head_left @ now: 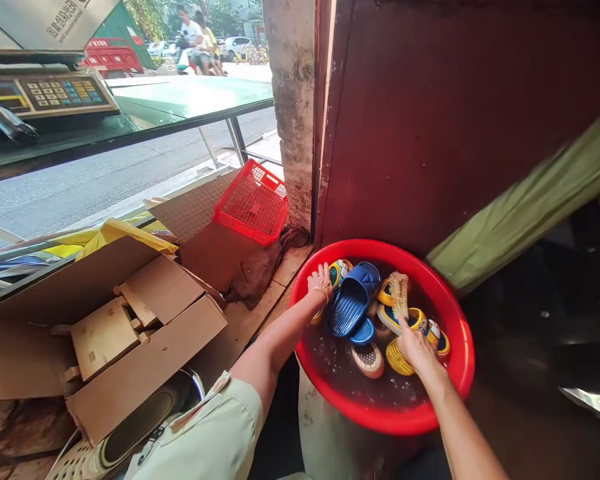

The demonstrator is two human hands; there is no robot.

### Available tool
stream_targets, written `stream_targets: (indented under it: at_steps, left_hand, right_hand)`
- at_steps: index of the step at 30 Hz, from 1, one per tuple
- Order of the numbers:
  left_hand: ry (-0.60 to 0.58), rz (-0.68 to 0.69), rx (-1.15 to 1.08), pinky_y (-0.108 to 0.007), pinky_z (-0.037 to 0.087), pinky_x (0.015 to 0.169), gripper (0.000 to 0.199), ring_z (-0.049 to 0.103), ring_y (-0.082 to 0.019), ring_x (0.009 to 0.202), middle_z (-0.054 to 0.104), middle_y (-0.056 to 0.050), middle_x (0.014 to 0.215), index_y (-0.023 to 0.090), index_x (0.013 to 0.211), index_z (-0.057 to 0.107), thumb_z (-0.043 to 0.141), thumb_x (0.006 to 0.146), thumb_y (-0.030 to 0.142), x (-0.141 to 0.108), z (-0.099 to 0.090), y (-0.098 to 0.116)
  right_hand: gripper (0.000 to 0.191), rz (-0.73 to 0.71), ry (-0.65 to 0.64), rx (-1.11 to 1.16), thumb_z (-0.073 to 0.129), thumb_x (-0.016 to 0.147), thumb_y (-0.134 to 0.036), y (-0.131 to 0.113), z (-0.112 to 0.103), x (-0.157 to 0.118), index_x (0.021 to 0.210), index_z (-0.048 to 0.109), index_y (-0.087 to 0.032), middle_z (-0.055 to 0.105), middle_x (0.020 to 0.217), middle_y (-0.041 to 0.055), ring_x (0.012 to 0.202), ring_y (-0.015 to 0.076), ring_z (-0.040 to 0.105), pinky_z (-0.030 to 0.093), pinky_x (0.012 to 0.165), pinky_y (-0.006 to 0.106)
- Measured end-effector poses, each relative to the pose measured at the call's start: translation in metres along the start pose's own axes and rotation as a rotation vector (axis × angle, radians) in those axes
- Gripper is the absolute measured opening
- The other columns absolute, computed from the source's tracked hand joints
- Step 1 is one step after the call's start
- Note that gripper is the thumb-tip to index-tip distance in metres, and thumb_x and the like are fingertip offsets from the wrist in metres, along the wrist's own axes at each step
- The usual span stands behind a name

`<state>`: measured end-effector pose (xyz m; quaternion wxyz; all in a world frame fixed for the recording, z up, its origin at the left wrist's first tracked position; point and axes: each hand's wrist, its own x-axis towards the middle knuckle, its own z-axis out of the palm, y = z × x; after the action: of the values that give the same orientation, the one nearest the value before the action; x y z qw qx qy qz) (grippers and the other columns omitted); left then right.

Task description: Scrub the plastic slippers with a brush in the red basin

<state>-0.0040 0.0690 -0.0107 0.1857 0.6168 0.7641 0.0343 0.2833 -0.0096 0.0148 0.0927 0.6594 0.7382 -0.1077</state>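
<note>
A round red basin [467, 360] holds dark water and several shoes. My left hand [320, 280] is at the basin's left side, its fingers bent over the edge of a green and yellow shoe [339, 272]. My right hand [416, 343] grips a tan bristled brush [399, 293], bristles showing, above the yellow and blue sandals [416, 320]. Between the hands lie blue slippers [350, 307]. Nearer me in the water are a beige shoe [369, 360] and a yellow sole [399, 357].
An open cardboard box [145, 373] with wooden pieces stands at left, a red crate [253, 203] behind it. A dark red panel [405, 133] rises behind the basin, and green cloth [520, 207] hangs at right. A scale [55, 93] sits on the glass counter.
</note>
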Motion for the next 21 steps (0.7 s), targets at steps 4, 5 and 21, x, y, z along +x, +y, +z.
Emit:
stream_targets:
  at_steps: [4,5,21]
  left_hand:
    - [0.029,0.137,0.118,-0.054,0.022,0.119,0.072,0.028,-0.038,0.148,0.022,-0.02,0.163,0.015,0.159,0.018,0.042,0.092,0.026,-0.021,-0.003,0.002]
    - [-0.006,0.142,0.123,-0.052,0.027,0.117,0.071,0.034,-0.038,0.144,0.027,-0.023,0.16,0.013,0.158,0.022,0.044,0.092,0.03,-0.024,-0.004,0.003]
    - [-0.228,0.049,-0.023,-0.045,0.051,0.096,0.051,0.06,-0.037,0.123,0.06,-0.026,0.133,0.011,0.134,0.057,0.058,0.086,0.028,0.002,0.02,-0.003]
  right_hand:
    - [0.069,-0.034,0.053,-0.044,0.036,0.09,-0.01,0.006,0.006,-0.028,0.158,0.028,-0.015,0.074,0.09,0.0208,0.083,0.0344,0.071,0.051,0.074,0.046]
    - [0.069,-0.047,0.064,-0.064,0.036,0.09,-0.01,0.01,0.008,-0.034,0.158,0.027,-0.015,0.074,0.088,0.0201,0.082,0.0342,0.071,0.052,0.074,0.045]
    - [0.071,-0.056,-0.012,-0.111,0.044,0.086,-0.013,0.019,0.025,-0.027,0.156,0.031,-0.014,0.074,0.089,0.0204,0.086,0.0349,0.072,0.052,0.077,0.044]
